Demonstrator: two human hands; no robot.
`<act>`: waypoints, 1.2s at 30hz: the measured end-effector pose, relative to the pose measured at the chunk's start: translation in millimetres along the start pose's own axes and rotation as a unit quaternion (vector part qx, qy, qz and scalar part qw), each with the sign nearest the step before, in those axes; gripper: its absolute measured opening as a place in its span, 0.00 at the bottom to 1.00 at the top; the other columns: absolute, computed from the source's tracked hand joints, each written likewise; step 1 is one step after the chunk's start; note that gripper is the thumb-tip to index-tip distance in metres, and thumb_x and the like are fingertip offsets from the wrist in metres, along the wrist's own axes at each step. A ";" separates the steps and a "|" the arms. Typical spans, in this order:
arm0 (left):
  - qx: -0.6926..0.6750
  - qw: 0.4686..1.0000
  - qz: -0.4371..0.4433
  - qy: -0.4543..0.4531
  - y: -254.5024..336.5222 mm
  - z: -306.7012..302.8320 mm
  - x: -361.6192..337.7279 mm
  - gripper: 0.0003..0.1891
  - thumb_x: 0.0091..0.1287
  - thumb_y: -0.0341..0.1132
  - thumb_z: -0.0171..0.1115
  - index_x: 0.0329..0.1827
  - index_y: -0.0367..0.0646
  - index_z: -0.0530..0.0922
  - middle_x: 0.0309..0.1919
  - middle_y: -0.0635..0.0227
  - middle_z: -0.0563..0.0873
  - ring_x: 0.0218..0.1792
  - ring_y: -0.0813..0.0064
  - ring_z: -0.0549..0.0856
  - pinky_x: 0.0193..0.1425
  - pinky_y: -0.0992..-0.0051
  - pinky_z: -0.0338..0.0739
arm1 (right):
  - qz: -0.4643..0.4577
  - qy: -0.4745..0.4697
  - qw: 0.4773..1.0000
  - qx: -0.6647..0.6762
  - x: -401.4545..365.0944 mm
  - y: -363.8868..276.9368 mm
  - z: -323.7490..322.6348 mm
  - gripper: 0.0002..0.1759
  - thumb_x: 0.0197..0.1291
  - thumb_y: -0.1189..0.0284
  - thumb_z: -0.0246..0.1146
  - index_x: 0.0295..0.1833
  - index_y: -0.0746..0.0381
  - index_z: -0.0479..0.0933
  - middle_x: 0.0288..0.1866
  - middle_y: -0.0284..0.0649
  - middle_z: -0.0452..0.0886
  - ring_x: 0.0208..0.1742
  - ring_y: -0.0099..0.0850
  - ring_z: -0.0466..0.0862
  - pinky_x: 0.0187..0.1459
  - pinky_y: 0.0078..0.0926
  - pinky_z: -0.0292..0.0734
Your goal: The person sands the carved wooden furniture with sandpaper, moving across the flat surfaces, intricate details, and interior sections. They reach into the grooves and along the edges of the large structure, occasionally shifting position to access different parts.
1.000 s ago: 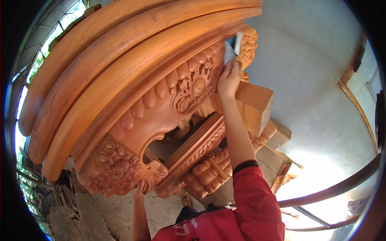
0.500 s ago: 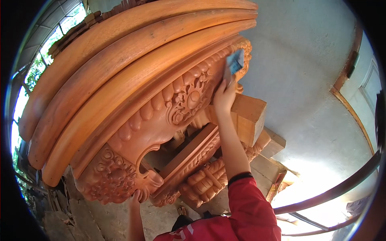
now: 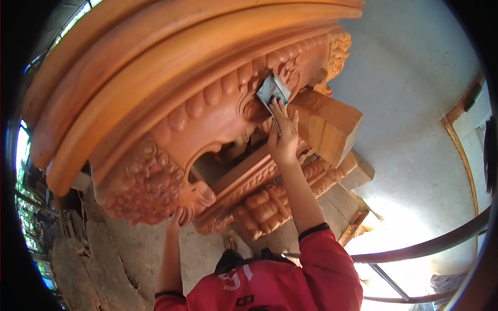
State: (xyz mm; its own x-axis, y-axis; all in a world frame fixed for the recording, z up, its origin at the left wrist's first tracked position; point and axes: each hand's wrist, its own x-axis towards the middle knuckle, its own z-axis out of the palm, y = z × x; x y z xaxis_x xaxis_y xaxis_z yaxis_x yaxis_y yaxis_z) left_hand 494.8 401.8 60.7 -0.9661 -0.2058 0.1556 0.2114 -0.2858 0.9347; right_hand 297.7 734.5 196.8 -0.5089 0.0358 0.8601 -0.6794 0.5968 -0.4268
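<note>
A large carved wooden panel (image 3: 207, 122), reddish-orange with scrolls and rounded beads, fills the upper left and middle. My right hand (image 3: 284, 137) presses a folded blue-grey sheet of sandpaper (image 3: 273, 92) against the carved scrollwork at its middle, with fingers laid over the sheet. Lower left, my left hand (image 3: 175, 222) grips the bottom edge of the panel beside a carved curl. Part of its fingers is hidden by the wood.
Thick curved mouldings (image 3: 171, 44) run along the panel's upper side. A square wooden block (image 3: 332, 122) juts out right of my right forearm. Below lies another carved rail (image 3: 262, 207). A pale wall (image 3: 410, 103) stands at right, with a dark curved bar (image 3: 425, 249) near it.
My right hand has moved left and down with the sandpaper, from the panel's far right end to the middle scrollwork. My left hand stays at the lower edge. The camera view has shifted.
</note>
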 end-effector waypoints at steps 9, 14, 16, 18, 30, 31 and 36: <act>0.111 0.988 -0.026 0.104 7.6 -0.5 1.2 0.14 0.56 0.27 0.63 0.45 0.38 0.73 0.30 0.75 0.76 0.24 0.87 0.73 0.26 0.87 0.66 | 0.402 0.076 0.909 0.084 -132.2 -6.6 -89.7 0.19 0.62 0.78 0.48 0.58 0.70 0.68 0.60 0.52 0.70 0.65 0.35 0.66 0.61 0.26 0.60; 0.198 0.971 0.051 0.121 0.3 9.2 -5.2 0.13 0.62 0.31 0.58 0.47 0.38 0.69 0.31 0.68 0.78 0.25 0.82 0.78 0.27 0.84 0.69 | 0.415 -0.112 0.900 -0.071 -197.1 -19.9 -104.7 0.20 0.61 0.77 0.48 0.59 0.66 0.68 0.63 0.46 0.68 0.69 0.39 0.60 0.65 0.46 0.49; 0.289 0.906 0.164 0.261 17.4 61.6 -21.3 0.30 0.66 0.42 0.54 0.65 0.35 0.54 0.60 0.53 0.64 0.58 0.69 0.70 0.59 0.71 0.65 | 0.438 -0.178 0.878 -0.081 -245.2 -5.8 -105.9 0.24 0.58 0.75 0.51 0.63 0.62 0.64 0.65 0.40 0.65 0.70 0.41 0.58 0.65 0.59 0.39; 0.198 0.946 0.085 0.241 -32.5 38.9 -81.0 0.41 0.67 0.51 0.48 0.70 0.37 0.35 0.70 0.54 0.41 0.71 0.65 0.45 0.72 0.65 0.40 | 0.402 -0.222 0.882 -0.105 -270.6 -6.6 -100.8 0.26 0.57 0.75 0.52 0.64 0.61 0.62 0.66 0.39 0.63 0.70 0.39 0.57 0.66 0.57 0.40; 0.503 0.752 0.166 -0.393 -88.5 128.9 -51.7 0.34 0.57 0.45 0.61 0.64 0.39 0.60 0.62 0.49 0.64 0.65 0.48 0.60 0.63 0.54 0.58 | 0.320 -0.359 0.853 -0.203 -309.6 71.2 -88.4 0.34 0.50 0.77 0.56 0.65 0.52 0.59 0.62 0.37 0.69 0.63 0.34 0.68 0.67 0.52 0.43; 0.521 0.732 0.201 -0.390 -97.2 134.0 -33.8 0.35 0.55 0.48 0.61 0.63 0.41 0.62 0.63 0.50 0.63 0.65 0.48 0.60 0.63 0.51 0.57 | 0.326 -0.351 0.853 -0.208 -311.2 82.7 -90.8 0.34 0.50 0.77 0.56 0.65 0.52 0.59 0.62 0.37 0.69 0.63 0.34 0.68 0.67 0.52 0.43; 0.641 0.693 0.091 -0.315 -109.6 177.3 -18.2 0.37 0.52 0.54 0.62 0.62 0.42 0.65 0.65 0.50 0.59 0.66 0.48 0.58 0.62 0.47 0.53 | 0.259 -0.339 0.844 -0.324 -290.2 141.4 -96.8 0.28 0.54 0.76 0.49 0.63 0.53 0.61 0.63 0.36 0.68 0.62 0.28 0.70 0.66 0.55 0.42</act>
State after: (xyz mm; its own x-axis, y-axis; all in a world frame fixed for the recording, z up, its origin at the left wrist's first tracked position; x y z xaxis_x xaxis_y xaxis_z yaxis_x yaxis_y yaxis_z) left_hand 463.0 602.9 12.0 -0.8989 0.4364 0.0383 0.4231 0.8423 0.3338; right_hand 400.5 886.1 -86.1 -0.9842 0.0899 0.1525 0.0468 0.9629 -0.2659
